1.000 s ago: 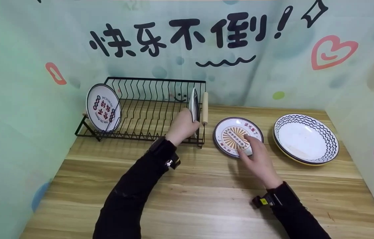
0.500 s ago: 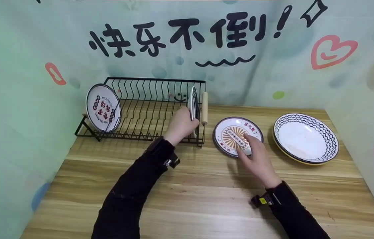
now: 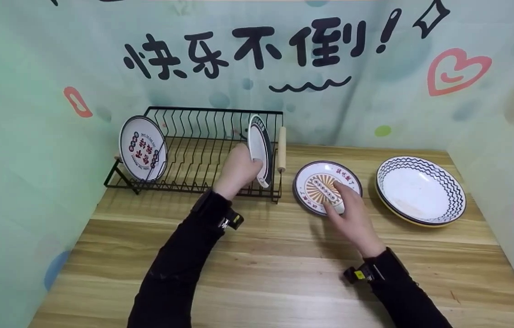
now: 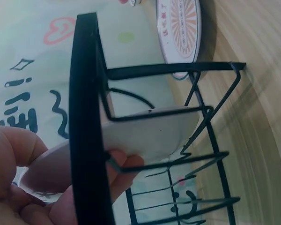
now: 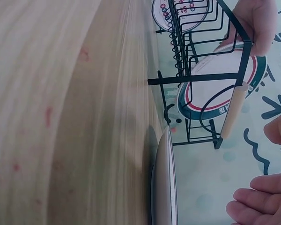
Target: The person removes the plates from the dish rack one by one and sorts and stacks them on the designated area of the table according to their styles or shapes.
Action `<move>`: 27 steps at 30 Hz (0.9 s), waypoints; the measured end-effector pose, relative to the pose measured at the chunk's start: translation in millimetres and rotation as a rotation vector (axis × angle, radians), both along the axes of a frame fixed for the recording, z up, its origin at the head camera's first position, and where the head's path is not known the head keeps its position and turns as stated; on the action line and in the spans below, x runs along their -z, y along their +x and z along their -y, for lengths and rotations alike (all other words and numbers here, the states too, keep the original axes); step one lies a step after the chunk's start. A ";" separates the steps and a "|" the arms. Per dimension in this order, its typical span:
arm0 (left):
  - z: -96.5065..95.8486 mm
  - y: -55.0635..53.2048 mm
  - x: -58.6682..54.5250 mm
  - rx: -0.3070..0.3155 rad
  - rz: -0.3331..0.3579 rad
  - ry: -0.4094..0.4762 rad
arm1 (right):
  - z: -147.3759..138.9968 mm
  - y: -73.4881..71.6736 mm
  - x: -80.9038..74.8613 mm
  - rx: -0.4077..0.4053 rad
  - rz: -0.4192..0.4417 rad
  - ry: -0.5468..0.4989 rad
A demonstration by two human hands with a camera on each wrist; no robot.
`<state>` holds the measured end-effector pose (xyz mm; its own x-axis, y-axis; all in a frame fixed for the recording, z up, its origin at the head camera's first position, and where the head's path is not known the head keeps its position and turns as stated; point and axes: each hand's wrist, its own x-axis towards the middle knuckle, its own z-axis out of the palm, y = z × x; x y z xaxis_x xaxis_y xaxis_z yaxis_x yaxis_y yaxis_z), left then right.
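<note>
My left hand point(image 3: 239, 169) grips a white plate with a dark green rim point(image 3: 259, 148) at the right end of the black wire dish rack point(image 3: 215, 109). The plate stands on edge, its face turned partly to the right; the left wrist view shows its plain back point(image 4: 150, 133) behind the wires. Above the small white plate with a sunburst pattern point(image 3: 314, 182) is my right hand point(image 3: 353, 218), fingers relaxed and apart. In the right wrist view that plate point(image 5: 165, 187) is seen edge-on, clear of the fingers, with another dark edge beneath it.
Another white plate with red lettering point(image 3: 141, 148) leans in the rack's left end. A wooden handle point(image 3: 282, 148) is fixed at the rack's right side. On the right of the wooden table point(image 3: 275, 273) sits a wavy-rimmed bowl point(image 3: 414, 189), stacked on a yellow-edged one.
My left hand has shifted slightly left with the green-rimmed plate, which has tilted and turned so more of its face shows. The right hand has barely moved.
</note>
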<state>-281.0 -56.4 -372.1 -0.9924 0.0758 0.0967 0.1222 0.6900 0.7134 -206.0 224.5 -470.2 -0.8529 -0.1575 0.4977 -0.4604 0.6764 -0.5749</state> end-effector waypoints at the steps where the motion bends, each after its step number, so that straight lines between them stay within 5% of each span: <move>1: 1.8 -0.4 0.0 0.000 -0.004 0.001 | -0.1 -0.1 0.2 0.001 -0.003 0.000; 11: 10.9 -0.6 6.6 -0.027 0.020 0.034 | -1.3 -1.3 -1.5 -0.006 0.001 -0.014; 27: -3.4 6.8 6.0 -0.083 -0.027 -0.026 | -0.3 -3.8 -2.9 -0.009 -0.039 -0.006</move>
<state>-274.2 -53.0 -378.1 -0.9924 -0.0036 0.1226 0.0829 0.7171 0.6920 -209.8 224.8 -467.4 -0.8316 -0.1620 0.5312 -0.4883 0.6689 -0.5605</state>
